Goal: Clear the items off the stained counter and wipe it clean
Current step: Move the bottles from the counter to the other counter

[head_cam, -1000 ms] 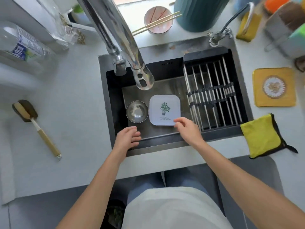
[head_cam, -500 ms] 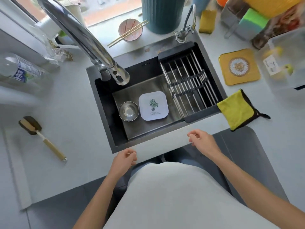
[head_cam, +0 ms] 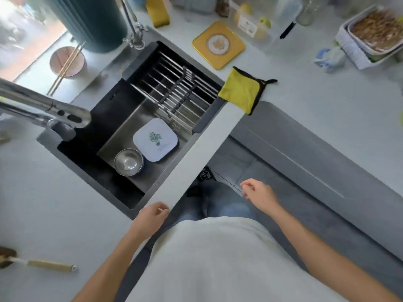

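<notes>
In the head view, both hands are being carried back from the sink [head_cam: 113, 118] and out over the counter's front edge; a second ago they were being held at the near rim, the right one touching the white plate [head_cam: 155, 139], and now nothing is being touched by either. The left hand [head_cam: 150, 216] is being held just above the front lip of the counter [head_cam: 54, 203], fingers loosely curled round nothing; the right hand [head_cam: 258, 192] is being held out over the floor, clear of the counter, its fingers likewise loosely bent and nothing being held. The plate and the steel bowl [head_cam: 128, 162] are being left side by side on the sink floor, touching or nearly so, beside the drying rack [head_cam: 174, 94]; that step is being judged as finished. The view is also being swung to the right, so that more of the right-hand counter is being shown: the yellow cloth [head_cam: 242, 91] is lying at the sink's right corner, partly overhanging the front edge, with a yellow mat [head_cam: 218, 44] just behind it. The cloth is being judged the likely next thing wanted, since wiping is not yet begun; no stain is being made out clearly. A brush [head_cam: 43, 264] is lying well apart on the left counter.
</notes>
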`<state>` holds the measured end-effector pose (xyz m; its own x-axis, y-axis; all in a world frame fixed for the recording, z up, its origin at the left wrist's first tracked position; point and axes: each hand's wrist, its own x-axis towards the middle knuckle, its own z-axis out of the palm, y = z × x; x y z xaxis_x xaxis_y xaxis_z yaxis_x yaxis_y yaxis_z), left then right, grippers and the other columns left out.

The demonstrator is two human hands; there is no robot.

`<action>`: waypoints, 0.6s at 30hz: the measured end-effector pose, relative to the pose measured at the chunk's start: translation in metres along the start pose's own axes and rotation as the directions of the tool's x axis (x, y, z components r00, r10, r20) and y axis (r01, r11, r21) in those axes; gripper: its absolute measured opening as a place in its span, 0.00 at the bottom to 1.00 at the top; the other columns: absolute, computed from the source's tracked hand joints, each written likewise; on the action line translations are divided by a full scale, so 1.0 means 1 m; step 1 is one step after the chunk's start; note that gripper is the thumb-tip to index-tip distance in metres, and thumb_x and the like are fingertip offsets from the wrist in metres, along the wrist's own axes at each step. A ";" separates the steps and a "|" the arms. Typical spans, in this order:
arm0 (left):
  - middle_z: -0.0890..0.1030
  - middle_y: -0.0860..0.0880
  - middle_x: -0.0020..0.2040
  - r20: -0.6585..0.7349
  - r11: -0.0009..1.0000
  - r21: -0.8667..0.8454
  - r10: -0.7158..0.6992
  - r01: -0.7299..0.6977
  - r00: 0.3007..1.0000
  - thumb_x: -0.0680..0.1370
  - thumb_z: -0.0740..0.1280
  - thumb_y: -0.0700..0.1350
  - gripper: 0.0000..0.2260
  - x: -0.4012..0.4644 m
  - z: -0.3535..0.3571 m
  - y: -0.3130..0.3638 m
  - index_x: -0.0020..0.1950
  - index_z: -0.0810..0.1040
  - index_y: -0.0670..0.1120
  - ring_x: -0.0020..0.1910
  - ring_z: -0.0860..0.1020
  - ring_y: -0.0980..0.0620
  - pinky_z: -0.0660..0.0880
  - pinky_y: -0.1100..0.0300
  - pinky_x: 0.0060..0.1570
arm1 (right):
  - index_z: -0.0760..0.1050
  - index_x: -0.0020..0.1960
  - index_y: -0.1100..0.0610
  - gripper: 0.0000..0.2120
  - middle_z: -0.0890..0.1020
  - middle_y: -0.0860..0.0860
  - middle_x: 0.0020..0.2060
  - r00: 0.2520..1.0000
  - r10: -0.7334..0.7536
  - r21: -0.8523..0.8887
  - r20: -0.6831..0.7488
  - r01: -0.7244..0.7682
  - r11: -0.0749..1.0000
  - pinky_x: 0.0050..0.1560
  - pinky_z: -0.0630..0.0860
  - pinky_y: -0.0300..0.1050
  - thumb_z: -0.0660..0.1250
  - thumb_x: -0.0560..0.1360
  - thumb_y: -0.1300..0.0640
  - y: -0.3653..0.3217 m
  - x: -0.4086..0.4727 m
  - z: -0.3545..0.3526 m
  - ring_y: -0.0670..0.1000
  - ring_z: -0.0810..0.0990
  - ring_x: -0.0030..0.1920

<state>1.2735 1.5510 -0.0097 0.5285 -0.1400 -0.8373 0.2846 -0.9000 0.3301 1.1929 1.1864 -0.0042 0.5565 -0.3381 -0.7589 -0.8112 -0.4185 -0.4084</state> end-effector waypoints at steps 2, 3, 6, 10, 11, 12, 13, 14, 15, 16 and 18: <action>0.85 0.60 0.48 0.046 0.993 0.108 0.044 -0.049 0.998 0.82 0.64 0.53 0.07 0.006 0.000 0.012 0.51 0.81 0.61 0.49 0.81 0.60 0.74 0.61 0.46 | 0.80 0.49 0.43 0.08 0.86 0.43 0.43 0.996 0.079 0.076 -0.027 -0.077 0.994 0.57 0.80 0.49 0.62 0.80 0.50 0.040 -0.019 0.012 0.48 0.85 0.45; 0.84 0.59 0.48 0.068 0.984 0.161 0.070 -0.080 0.995 0.83 0.64 0.53 0.06 0.010 0.001 0.020 0.51 0.81 0.60 0.49 0.81 0.58 0.75 0.60 0.47 | 0.80 0.48 0.44 0.08 0.86 0.43 0.43 0.992 0.121 0.128 -0.040 -0.115 0.985 0.57 0.80 0.50 0.62 0.80 0.50 0.059 -0.029 0.019 0.49 0.85 0.45; 0.83 0.58 0.48 0.149 0.931 0.306 0.162 -0.201 0.975 0.83 0.64 0.50 0.06 0.019 0.011 0.054 0.50 0.79 0.60 0.51 0.80 0.53 0.72 0.58 0.48 | 0.79 0.48 0.46 0.08 0.86 0.46 0.44 0.963 0.261 0.280 -0.065 -0.233 0.931 0.59 0.80 0.55 0.63 0.82 0.55 0.119 -0.061 0.040 0.53 0.85 0.48; 0.81 0.56 0.50 0.300 0.794 0.458 0.284 -0.399 0.911 0.85 0.62 0.47 0.09 0.027 0.034 0.113 0.48 0.78 0.58 0.52 0.80 0.49 0.73 0.56 0.52 | 0.81 0.52 0.54 0.08 0.86 0.55 0.48 0.901 0.431 0.468 -0.052 -0.359 0.807 0.60 0.79 0.61 0.63 0.83 0.60 0.192 -0.106 0.075 0.60 0.84 0.54; 0.81 0.54 0.48 0.330 0.748 0.505 0.295 -0.432 0.897 0.85 0.61 0.46 0.10 0.028 0.042 0.129 0.46 0.78 0.56 0.50 0.80 0.47 0.73 0.55 0.50 | 0.81 0.53 0.57 0.08 0.86 0.57 0.48 0.878 0.476 0.522 -0.044 -0.386 0.760 0.59 0.80 0.61 0.63 0.83 0.60 0.208 -0.119 0.084 0.61 0.85 0.54; 0.81 0.52 0.45 0.356 0.706 0.543 0.298 -0.455 0.886 0.85 0.60 0.45 0.12 0.028 0.052 0.145 0.43 0.77 0.53 0.48 0.80 0.46 0.73 0.54 0.45 | 0.81 0.54 0.59 0.09 0.86 0.59 0.49 0.856 0.516 0.576 -0.030 -0.408 0.709 0.58 0.80 0.59 0.63 0.84 0.60 0.222 -0.131 0.092 0.61 0.85 0.53; 0.80 0.51 0.41 0.384 0.666 0.574 0.296 -0.477 0.875 0.84 0.59 0.44 0.13 0.027 0.063 0.161 0.41 0.75 0.50 0.45 0.79 0.45 0.72 0.54 0.42 | 0.81 0.54 0.61 0.10 0.87 0.59 0.48 0.837 0.547 0.615 -0.011 -0.426 0.664 0.55 0.81 0.55 0.62 0.84 0.59 0.235 -0.144 0.101 0.62 0.85 0.52; 0.80 0.51 0.40 0.414 0.624 0.597 0.298 -0.504 0.860 0.84 0.58 0.44 0.14 0.025 0.076 0.178 0.40 0.75 0.49 0.44 0.79 0.44 0.72 0.54 0.41 | 0.81 0.54 0.61 0.11 0.87 0.59 0.48 0.819 0.574 0.635 0.005 -0.446 0.631 0.51 0.78 0.51 0.62 0.84 0.57 0.246 -0.157 0.108 0.62 0.86 0.50; 0.81 0.50 0.40 0.439 0.592 0.610 0.302 -0.527 0.846 0.85 0.58 0.44 0.14 0.023 0.091 0.196 0.41 0.76 0.48 0.44 0.79 0.44 0.73 0.52 0.43 | 0.81 0.52 0.60 0.11 0.87 0.60 0.47 0.799 0.601 0.655 0.026 -0.467 0.593 0.48 0.76 0.49 0.62 0.84 0.56 0.258 -0.168 0.116 0.63 0.86 0.49; 0.82 0.49 0.42 0.452 0.575 0.612 0.309 -0.543 0.837 0.85 0.59 0.45 0.13 0.021 0.107 0.213 0.43 0.78 0.47 0.45 0.80 0.45 0.75 0.51 0.46 | 0.81 0.50 0.60 0.12 0.87 0.60 0.47 0.777 0.628 0.689 0.052 -0.483 0.540 0.47 0.75 0.49 0.63 0.84 0.55 0.269 -0.178 0.123 0.63 0.85 0.48; 0.83 0.50 0.45 0.455 0.562 0.610 0.330 -0.559 0.827 0.86 0.62 0.48 0.12 0.013 0.141 0.244 0.45 0.80 0.50 0.46 0.80 0.48 0.75 0.55 0.48 | 0.82 0.46 0.58 0.13 0.86 0.61 0.46 0.734 0.675 0.761 0.078 -0.481 0.435 0.48 0.76 0.52 0.64 0.84 0.54 0.289 -0.197 0.132 0.61 0.84 0.46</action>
<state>1.2370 1.2714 -0.0018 0.1670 -0.6004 -0.7821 -0.6233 -0.6789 0.3881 0.8251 1.2435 -0.0397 -0.1533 -0.4649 -0.8720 -0.7576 0.6219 -0.1984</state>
